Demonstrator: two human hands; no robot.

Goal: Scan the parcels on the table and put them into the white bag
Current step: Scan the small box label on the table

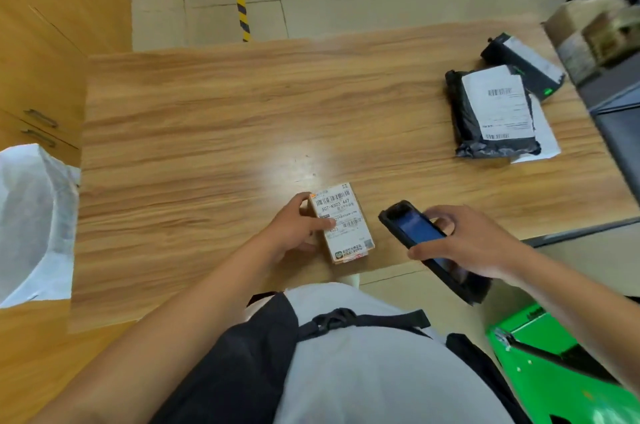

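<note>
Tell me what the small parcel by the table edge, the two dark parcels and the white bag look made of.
Small parcel: brown cardboard, matt, judging by its stiff boxy edges, with a paper label. Nearer dark parcel and farther dark parcel: likely thin plastic film, black, slightly glossy and wrinkled. White bag: soft, faintly translucent, creased; plastic or non-woven fabric, cannot tell which.

The label [337,209] on the cardboard box [348,243] reads "507-K503 447". Print on the black parcels [465,118] is too blurred.

The single head-worn view looks steeply down and forward over the near table [207,118] edge, close above it.
</note>
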